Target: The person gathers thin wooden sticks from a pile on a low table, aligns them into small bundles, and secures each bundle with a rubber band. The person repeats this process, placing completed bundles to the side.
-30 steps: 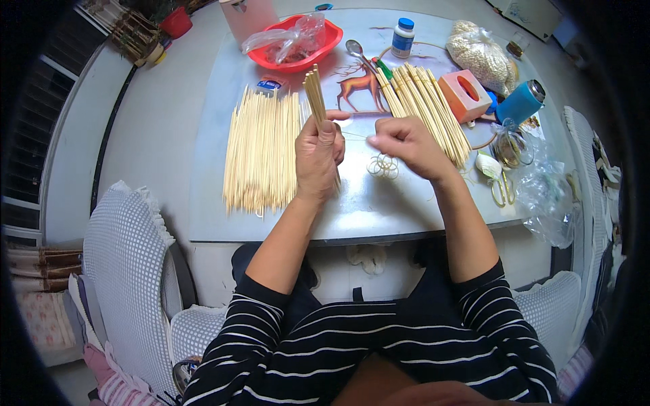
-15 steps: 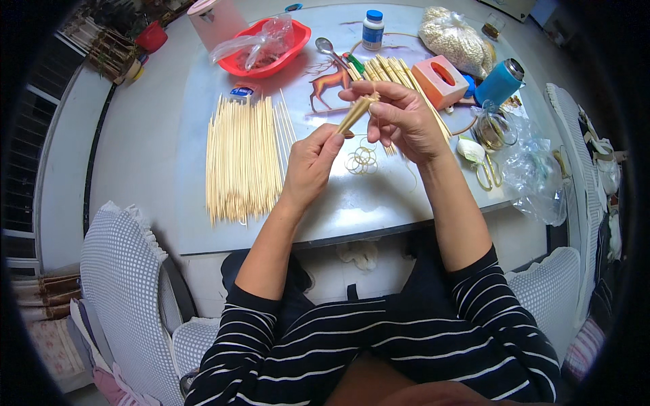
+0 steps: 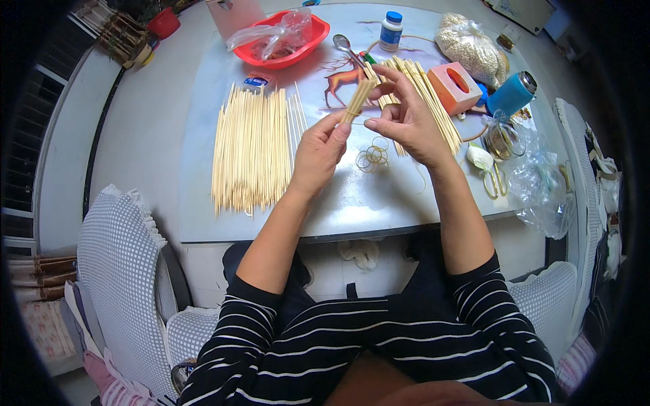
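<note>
My left hand [image 3: 321, 154] is closed around a small bundle of bamboo skewers [image 3: 359, 100], tilted up and away over the table. A band appears to circle the bundle just above my left thumb. My right hand [image 3: 410, 120] is beside it with thumb and fingers apart, partly curved around the bundle. On the table below lies a loose heap of rubber bands [image 3: 372, 158]. To the left spreads a wide row of loose skewers [image 3: 252, 152], with a few more lying apart at its right side. Behind my right hand are more skewers [image 3: 433, 108], partly hidden.
At the back stand a red basin [image 3: 288, 59] with a plastic bag, a blue-capped bottle [image 3: 391, 31] and a spoon [image 3: 344, 44]. Rightward are an orange tissue box [image 3: 453, 88], a blue flask [image 3: 512, 95], a bag of pale pellets [image 3: 467, 46], scissors [image 3: 495, 181] and crumpled clear plastic [image 3: 542, 189].
My right fingers have come off the bundle's upper end and spread apart. The bundle, still in my left hand, stands more upright. The whole view has shifted slightly.
</note>
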Motion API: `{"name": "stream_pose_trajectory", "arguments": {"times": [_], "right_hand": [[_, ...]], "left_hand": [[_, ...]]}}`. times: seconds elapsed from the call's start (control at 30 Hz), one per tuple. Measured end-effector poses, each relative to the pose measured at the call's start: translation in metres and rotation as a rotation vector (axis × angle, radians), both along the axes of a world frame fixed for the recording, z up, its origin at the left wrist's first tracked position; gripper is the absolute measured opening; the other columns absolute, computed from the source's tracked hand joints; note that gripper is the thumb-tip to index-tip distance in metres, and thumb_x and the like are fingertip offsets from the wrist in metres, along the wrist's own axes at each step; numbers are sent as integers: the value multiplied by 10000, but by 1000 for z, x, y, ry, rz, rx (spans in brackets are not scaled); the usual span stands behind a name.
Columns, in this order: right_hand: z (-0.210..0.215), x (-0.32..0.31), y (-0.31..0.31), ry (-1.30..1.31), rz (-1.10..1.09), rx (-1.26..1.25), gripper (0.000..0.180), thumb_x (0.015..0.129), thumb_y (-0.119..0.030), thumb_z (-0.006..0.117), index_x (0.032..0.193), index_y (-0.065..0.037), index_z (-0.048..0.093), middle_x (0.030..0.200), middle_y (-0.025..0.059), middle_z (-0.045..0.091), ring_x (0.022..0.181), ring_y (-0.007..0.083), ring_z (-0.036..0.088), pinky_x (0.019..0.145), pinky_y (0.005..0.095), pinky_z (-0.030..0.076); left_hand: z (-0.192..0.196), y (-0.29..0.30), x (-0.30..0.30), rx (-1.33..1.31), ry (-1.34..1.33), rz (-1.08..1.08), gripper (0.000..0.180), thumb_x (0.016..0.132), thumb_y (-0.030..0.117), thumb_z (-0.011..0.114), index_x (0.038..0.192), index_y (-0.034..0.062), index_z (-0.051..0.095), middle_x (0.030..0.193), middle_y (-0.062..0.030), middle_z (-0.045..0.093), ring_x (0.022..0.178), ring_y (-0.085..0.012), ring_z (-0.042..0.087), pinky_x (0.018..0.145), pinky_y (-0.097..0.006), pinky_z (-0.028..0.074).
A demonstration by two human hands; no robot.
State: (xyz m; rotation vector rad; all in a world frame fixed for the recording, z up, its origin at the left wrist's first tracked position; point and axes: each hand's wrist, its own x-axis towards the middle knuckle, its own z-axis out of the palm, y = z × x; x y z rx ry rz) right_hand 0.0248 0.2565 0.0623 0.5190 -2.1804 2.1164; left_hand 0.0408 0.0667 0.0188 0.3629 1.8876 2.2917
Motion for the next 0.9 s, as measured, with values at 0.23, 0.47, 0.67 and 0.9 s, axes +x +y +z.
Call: {"name": "stream_pose_trajectory", "arguments": {"times": [0.23, 0.47, 0.67, 0.9], "right_hand": [[-4, -9, 19, 67, 147, 378, 193, 830, -152, 726, 845, -47, 565, 808, 11, 511, 741, 119, 498, 692, 272, 443], [-15, -12, 14, -308, 419, -701, 194, 941, -214, 591, 864, -36, 602, 815, 57, 590, 847, 196, 601, 899, 355, 493], [-15, -20, 33, -410, 351, -592, 181, 945, -187, 627, 966, -8, 642, 781, 15, 608, 717, 103, 583, 739, 284, 525], [-11, -24, 44, -415, 184, -261, 181, 902, -196, 714, 883, -16, 695, 784, 25, 652, 638, 75, 550, 606, 220, 469]], "left_hand": [[10, -6, 2, 195, -64, -39, 431, 1042, 355, 526, 1336, 41, 555, 598, 52, 403, 487, -21, 328, 432, -179, 243], [10, -4, 4, 181, -52, -43, 413, 1023, 318, 568, 1330, 42, 584, 633, 37, 464, 508, -26, 361, 450, -180, 265], [1, -6, 5, -116, 112, -2, 341, 939, 122, 695, 1263, 18, 666, 805, 17, 624, 687, -57, 521, 604, -211, 443], [7, -9, 3, -548, 474, 95, 277, 925, 84, 674, 1196, 39, 710, 814, -41, 694, 695, -90, 593, 637, -234, 475]]}}
